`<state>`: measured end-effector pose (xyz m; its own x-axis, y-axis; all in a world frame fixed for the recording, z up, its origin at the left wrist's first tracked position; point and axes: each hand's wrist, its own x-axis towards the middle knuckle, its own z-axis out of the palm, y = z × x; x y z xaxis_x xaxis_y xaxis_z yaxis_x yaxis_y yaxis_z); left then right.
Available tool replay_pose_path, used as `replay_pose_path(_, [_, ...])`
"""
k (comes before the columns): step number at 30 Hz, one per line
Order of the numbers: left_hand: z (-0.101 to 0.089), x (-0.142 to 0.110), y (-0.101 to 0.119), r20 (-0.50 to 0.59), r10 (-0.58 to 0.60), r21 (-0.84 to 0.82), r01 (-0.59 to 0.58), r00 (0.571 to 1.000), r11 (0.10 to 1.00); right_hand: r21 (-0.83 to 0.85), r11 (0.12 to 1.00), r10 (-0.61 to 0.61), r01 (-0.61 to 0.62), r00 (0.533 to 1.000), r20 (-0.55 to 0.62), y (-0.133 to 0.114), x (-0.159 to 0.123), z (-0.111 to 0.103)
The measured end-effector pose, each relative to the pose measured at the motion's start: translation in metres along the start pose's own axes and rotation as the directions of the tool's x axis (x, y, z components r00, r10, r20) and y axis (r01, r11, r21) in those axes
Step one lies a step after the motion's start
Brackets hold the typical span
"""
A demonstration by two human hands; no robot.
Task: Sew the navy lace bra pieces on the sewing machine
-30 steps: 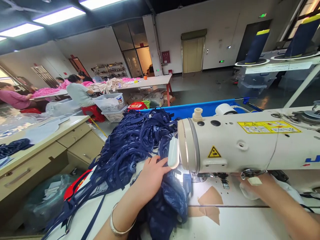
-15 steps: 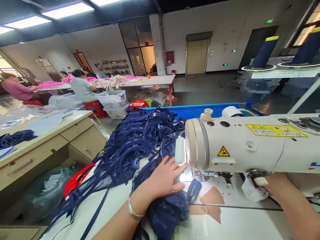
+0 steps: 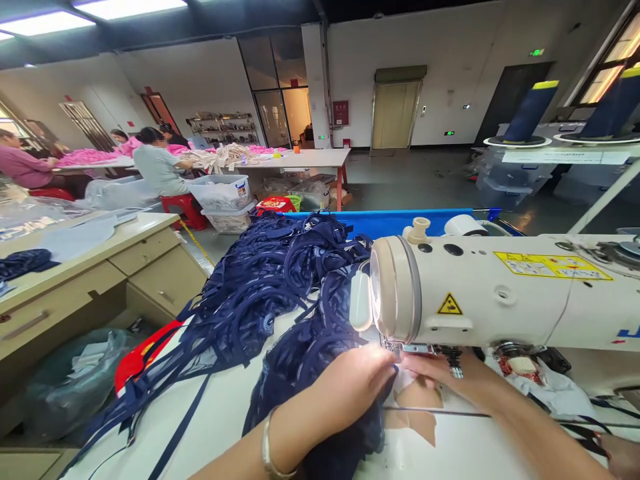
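A white sewing machine point(image 3: 465, 293) stands before me, and a navy mesh bra point(image 3: 345, 437) lies at the left of its needle area. My left hand point(image 3: 357, 380), with a bracelet at the wrist, has its fingers closed on the bra's edge close to the presser foot point(image 3: 393, 345). Reaching in from the right below the machine head, my right hand point(image 3: 437, 370) has its fingers bent together just beside the left fingertips. What the right fingers pinch is hidden. Brown paper-like pieces point(image 3: 417, 393) lie on the machine bed under and in front of the right hand.
A big heap of navy bras point(image 3: 270, 280) covers the table's left side, straps hanging forward. Navy thread cones point(image 3: 530, 113) stand at the upper right. A cream desk point(image 3: 110, 273) is at left. Farther back, several people sit at a long table point(image 3: 320, 158) with pink and beige fabric.
My right hand has moved left from beside the machine arm to the needle area. My left hand, spread on the bra before, has shifted right and closed on its edge. The view turned slightly.
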<state>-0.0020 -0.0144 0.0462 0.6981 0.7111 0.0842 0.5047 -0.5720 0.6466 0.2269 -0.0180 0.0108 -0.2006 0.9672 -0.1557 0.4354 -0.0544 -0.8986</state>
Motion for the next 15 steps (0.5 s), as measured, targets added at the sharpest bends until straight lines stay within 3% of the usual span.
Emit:
replay_pose_path(2, [0.016,0.004,-0.015,-0.087,-0.056,-0.039,0.053,0.995,0.998,0.077,0.997,0.018,-0.023,0.997,0.069,0.000,0.005,0.022])
replay_pose_path(5, [0.024,0.007,-0.027,-0.113,-0.073,-0.091,0.063,0.991,0.994,0.119,0.990,0.069,-0.075,0.996,0.060,0.012,0.013,0.037])
replay_pose_path(10, [0.023,0.006,-0.026,-0.132,-0.073,-0.083,0.062,0.989,0.995,0.082,0.985,0.149,-0.154,0.987,0.064,0.029,0.017,0.042])
replay_pose_path(15, [0.026,0.006,-0.028,-0.164,-0.012,-0.137,-0.010,0.986,0.991,0.096,0.982,0.166,-0.164,0.986,-0.008,0.019,0.015,0.045])
